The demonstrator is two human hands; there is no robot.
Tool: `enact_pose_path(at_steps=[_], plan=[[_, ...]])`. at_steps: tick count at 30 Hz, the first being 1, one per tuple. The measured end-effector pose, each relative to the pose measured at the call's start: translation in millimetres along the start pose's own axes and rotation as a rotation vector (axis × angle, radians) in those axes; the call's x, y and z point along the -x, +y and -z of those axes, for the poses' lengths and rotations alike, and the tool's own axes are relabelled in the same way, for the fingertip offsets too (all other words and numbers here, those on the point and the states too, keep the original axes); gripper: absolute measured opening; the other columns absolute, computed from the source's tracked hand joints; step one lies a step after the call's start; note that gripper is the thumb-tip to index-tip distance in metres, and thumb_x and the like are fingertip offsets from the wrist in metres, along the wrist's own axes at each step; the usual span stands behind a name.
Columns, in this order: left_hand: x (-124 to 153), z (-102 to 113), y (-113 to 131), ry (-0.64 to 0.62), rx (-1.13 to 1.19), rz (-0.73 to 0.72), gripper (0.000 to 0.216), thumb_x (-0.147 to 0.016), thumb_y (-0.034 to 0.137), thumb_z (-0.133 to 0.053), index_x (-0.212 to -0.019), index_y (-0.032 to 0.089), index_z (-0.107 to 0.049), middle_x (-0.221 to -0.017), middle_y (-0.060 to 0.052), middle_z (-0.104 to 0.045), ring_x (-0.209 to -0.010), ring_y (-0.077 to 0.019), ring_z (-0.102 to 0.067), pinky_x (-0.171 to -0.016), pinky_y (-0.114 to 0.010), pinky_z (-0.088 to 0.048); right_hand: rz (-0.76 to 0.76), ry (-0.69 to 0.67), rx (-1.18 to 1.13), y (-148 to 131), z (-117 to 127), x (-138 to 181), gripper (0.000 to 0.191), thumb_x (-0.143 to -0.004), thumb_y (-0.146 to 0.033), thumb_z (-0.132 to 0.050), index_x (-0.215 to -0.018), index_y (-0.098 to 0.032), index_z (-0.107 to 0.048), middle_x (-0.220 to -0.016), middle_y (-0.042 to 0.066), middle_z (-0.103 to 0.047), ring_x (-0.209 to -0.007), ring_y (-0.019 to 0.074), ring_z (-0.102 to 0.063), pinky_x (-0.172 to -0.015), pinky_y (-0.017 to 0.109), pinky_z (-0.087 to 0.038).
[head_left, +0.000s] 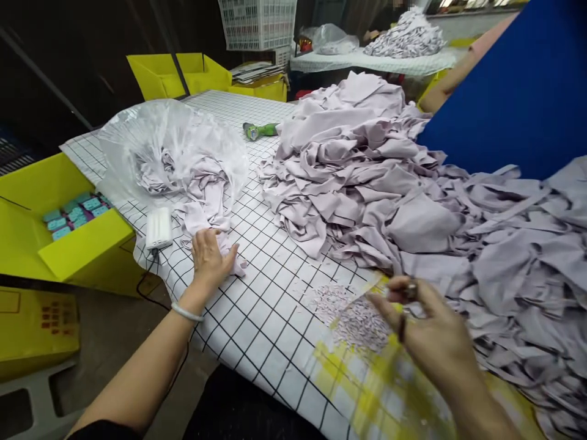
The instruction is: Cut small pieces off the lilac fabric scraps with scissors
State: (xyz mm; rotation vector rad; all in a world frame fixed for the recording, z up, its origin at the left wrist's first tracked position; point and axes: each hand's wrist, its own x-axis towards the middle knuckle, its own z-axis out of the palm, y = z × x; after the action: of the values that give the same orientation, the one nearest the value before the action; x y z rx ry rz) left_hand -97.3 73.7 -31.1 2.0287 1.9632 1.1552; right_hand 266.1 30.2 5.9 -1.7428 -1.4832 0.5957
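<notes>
My left hand [211, 255] rests on a pale lilac fabric piece [208, 208], its thumb spread away from the fingers. That fabric trails out of a clear plastic bag [123, 140] with more lilac pieces inside. My right hand [433, 333] is raised over the table's near right part, blurred, with the fingers closed. A dark loop at the thumb and a small metallic part look like scissors [402, 327], though their blades cannot be made out. Below lie many tiny lilac snippets [360, 324]. A large heap of lilac fabric pieces [348, 165] stands beyond this hand.
A white device with a cable [159, 227] and a green tool [260, 130] lie on the checked tablecloth [257, 305]. Yellow boxes [87, 244] stand at left. A blue panel [518, 104] blocks the right; another person's arm [440, 91] shows beside it.
</notes>
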Motion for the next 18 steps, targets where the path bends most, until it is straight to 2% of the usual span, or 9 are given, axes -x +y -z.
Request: enact_pose_path(at_steps=[3, 5, 6, 8, 10, 11, 14, 16, 18], plan=[[22.8, 9.5, -3.1, -0.175, 0.010, -0.042, 0.009, -0.085, 0.012, -0.051, -0.086, 0.020, -0.055, -0.082, -0.004, -0.059, -0.081, -0.0223, -0.060, -0.078, -0.038, -0.052, 0.052, -0.309, -0.157, -36.8, -49.3, 11.1, 0.041, -0.076, -0.059, -0.073, -0.092, -0.024, -0.060, -0.081, 0.003, -0.064, -0.073, 0.0216, -0.062, -0.070, 0.036, -0.052], [43.1, 15.3, 2.8, -0.260, 0.071, -0.096, 0.014, -0.085, 0.011, -0.049, -0.087, 0.021, -0.058, -0.082, -0.003, -0.063, -0.078, -0.0187, -0.061, -0.074, -0.031, -0.053, 0.061, -0.464, -0.210, -50.4, -76.4, 18.7, 0.033, -0.081, -0.052, -0.071, -0.091, -0.023, -0.057, -0.082, 0.002, -0.063, -0.075, 0.0196, -0.062, -0.071, 0.033, -0.052], [50.1, 20.4, 2.9, -0.245, 0.074, -0.094, 0.015, -0.087, 0.012, -0.048, -0.090, 0.021, -0.059, -0.086, -0.003, -0.064, -0.081, -0.0182, -0.062, -0.075, -0.030, -0.053, 0.070, -0.513, -0.217, -53.6, -87.0, 22.2, 0.029, -0.083, -0.049, -0.069, -0.090, -0.023, -0.056, -0.083, 0.002, -0.063, -0.076, 0.0191, -0.062, -0.072, 0.033, -0.051], [54.8, 34.0, -6.8, -0.122, 0.023, -0.033, 0.017, -0.090, 0.012, -0.044, -0.096, 0.020, -0.058, -0.093, -0.006, -0.063, -0.087, -0.0195, -0.061, -0.079, -0.033, -0.053, 0.092, -0.551, -0.201, -54.4, -101.6, 28.3, 0.023, -0.086, -0.043, -0.065, -0.090, -0.023, -0.055, -0.083, 0.002, -0.063, -0.076, 0.0188, -0.061, -0.071, 0.032, -0.051], [49.7, 47.4, -26.8, 0.003, -0.069, 0.049, 0.017, -0.090, 0.012, -0.042, -0.097, 0.019, -0.056, -0.095, -0.008, -0.059, -0.091, -0.0229, -0.059, -0.083, -0.039, -0.051, 0.110, -0.559, -0.168, -51.5, -108.1, 33.1, 0.020, -0.086, -0.040, -0.063, -0.091, -0.023, -0.055, -0.084, 0.003, -0.064, -0.076, 0.0193, -0.061, -0.071, 0.033, -0.050], [45.4, 52.1, -37.5, 0.025, -0.107, 0.078, 0.015, -0.089, 0.014, -0.044, -0.096, 0.018, -0.056, -0.096, -0.010, -0.058, -0.093, -0.0252, -0.057, -0.085, -0.042, -0.049, 0.113, -0.564, -0.151, -49.9, -109.1, 35.1, 0.020, -0.085, -0.040, -0.062, -0.092, -0.023, -0.055, -0.085, 0.003, -0.065, -0.076, 0.0197, -0.062, -0.071, 0.034, -0.050], [33.8, 54.9, -56.8, -0.086, -0.188, 0.069, 0.012, -0.083, 0.024, -0.059, -0.094, 0.019, -0.061, -0.100, -0.012, -0.059, -0.099, -0.0321, -0.053, -0.089, -0.051, -0.045, 0.098, -0.580, -0.123, -48.8, -107.8, 40.7, 0.021, -0.085, -0.041, -0.063, -0.090, -0.023, -0.055, -0.085, 0.004, -0.065, -0.078, 0.0210, -0.063, -0.073, 0.035, -0.050], [29.6, 51.2, -55.1, -0.219, -0.255, 0.001, 0.013, -0.079, 0.028, -0.065, -0.089, 0.020, -0.062, -0.100, -0.012, -0.060, -0.100, -0.0335, -0.052, -0.090, -0.053, -0.043, 0.075, -0.580, -0.131, -51.8, -107.2, 43.8, 0.023, -0.084, -0.043, -0.064, -0.090, -0.023, -0.055, -0.086, 0.004, -0.065, -0.080, 0.0215, -0.063, -0.074, 0.035, -0.051], [28.6, 48.6, -46.6, -0.332, -0.285, -0.086, 0.009, -0.081, 0.027, -0.063, -0.087, 0.020, -0.061, -0.098, -0.011, -0.061, -0.099, -0.0319, -0.052, -0.092, -0.052, -0.042, 0.052, -0.573, -0.154, -56.8, -108.7, 45.8, 0.025, -0.083, -0.043, -0.066, -0.091, -0.023, -0.055, -0.086, 0.004, -0.065, -0.081, 0.0216, -0.063, -0.076, 0.036, -0.051]])
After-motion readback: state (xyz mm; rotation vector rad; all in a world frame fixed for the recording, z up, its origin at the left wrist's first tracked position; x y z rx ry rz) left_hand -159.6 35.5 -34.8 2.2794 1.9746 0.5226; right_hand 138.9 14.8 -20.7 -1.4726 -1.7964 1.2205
